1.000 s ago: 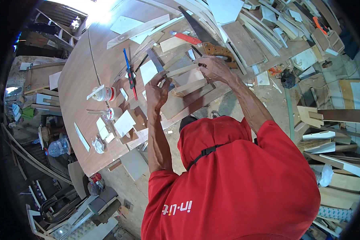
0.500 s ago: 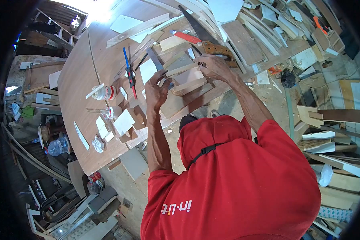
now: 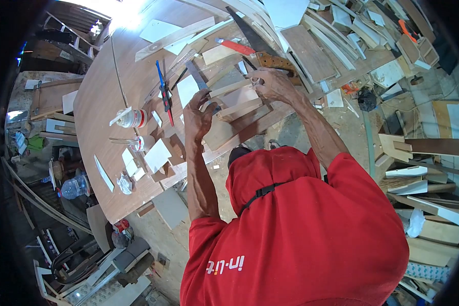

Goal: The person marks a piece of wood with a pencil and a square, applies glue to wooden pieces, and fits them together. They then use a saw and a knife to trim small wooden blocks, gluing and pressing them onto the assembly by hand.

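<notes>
A small open wooden box or frame (image 3: 242, 108), made of pale strips and panels, sits at the near edge of the workbench (image 3: 94, 102). My left hand (image 3: 198, 113) is at its left end, thumb and fingers curled around the corner. At the right end, the bent fingers of my right hand (image 3: 273, 84) grip the box's far corner; the fingertips are partly hidden. A flat board (image 3: 219, 133) lies beneath the box on the near side. Beyond it are a steel square or ruler blade (image 3: 196, 74) and a white panel (image 3: 187, 91).
Beyond my right hand lies a handsaw (image 3: 273, 61), with a red-handled cutter (image 3: 237, 47) beside it. Blue-and-red pliers-like tool (image 3: 166, 97), a glue tub (image 3: 137, 118) and a jar (image 3: 145, 143) stand left. Wood strips (image 3: 336, 46) pile at right.
Both hands and the wooden box have shifted very slightly to the left. The grip looks the same, and the tools around have not moved.
</notes>
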Available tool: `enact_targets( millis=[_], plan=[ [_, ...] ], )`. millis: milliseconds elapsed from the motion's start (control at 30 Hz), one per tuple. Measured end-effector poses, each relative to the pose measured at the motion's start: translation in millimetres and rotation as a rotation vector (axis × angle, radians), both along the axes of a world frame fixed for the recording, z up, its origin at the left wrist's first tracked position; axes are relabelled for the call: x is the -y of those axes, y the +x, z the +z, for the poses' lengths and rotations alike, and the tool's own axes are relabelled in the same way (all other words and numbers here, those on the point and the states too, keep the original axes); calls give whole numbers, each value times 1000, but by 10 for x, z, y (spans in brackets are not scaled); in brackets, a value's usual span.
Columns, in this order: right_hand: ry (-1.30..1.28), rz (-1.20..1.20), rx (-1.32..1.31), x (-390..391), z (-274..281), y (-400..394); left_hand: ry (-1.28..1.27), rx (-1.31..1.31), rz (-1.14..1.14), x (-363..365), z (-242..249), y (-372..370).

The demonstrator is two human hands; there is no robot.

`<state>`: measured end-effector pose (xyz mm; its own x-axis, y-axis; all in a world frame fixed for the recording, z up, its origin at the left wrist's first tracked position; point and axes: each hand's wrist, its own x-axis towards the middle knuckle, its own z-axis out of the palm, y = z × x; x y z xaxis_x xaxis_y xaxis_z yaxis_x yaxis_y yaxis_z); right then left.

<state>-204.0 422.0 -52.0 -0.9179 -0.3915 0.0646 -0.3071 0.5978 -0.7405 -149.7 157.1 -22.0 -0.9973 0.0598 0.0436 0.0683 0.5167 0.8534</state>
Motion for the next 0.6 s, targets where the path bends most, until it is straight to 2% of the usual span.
enact_targets(
  millis=[233,600],
  plan=[
    [-89,-125,-46,-139,6,24,101,-21,-24,128,-81,87],
    [-133,-325,-4,-205,73,103,75,65,292,67,-118,331]
  ],
)
